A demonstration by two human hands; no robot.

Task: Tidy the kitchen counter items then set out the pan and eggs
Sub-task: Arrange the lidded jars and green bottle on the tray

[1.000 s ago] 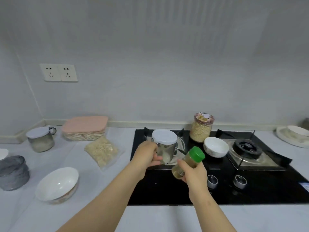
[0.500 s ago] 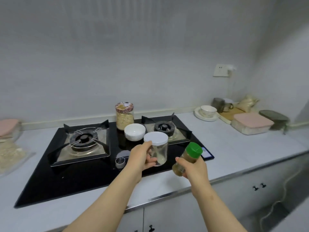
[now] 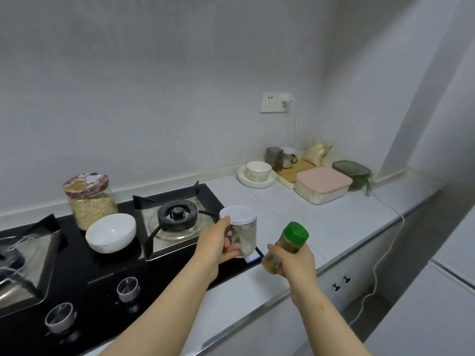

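Observation:
My left hand [image 3: 218, 244] grips a clear mug with a white lid [image 3: 243, 228], held in the air over the right edge of the black gas hob [image 3: 102, 273]. My right hand [image 3: 295, 260] holds a spice jar with a green cap [image 3: 286, 246], tilted, above the counter's front edge. A jar of oats with a patterned lid [image 3: 88, 199] and a white bowl [image 3: 110, 232] stand on the hob between the burners. No pan or eggs are in view.
At the back right of the counter [image 3: 321, 222] stand a bowl on a white plate [image 3: 258, 172], two cups on a wooden board [image 3: 295, 170], a bag of grain [image 3: 317, 150], a pink-lidded box [image 3: 322, 185] and a dark-lidded box [image 3: 353, 173]. A white cable [image 3: 380, 253] hangs over the edge.
My view has swung right, from the left counter to the right corner. Both hands carried the mug and the spice jar rightward, off the left burner to the hob's right edge.

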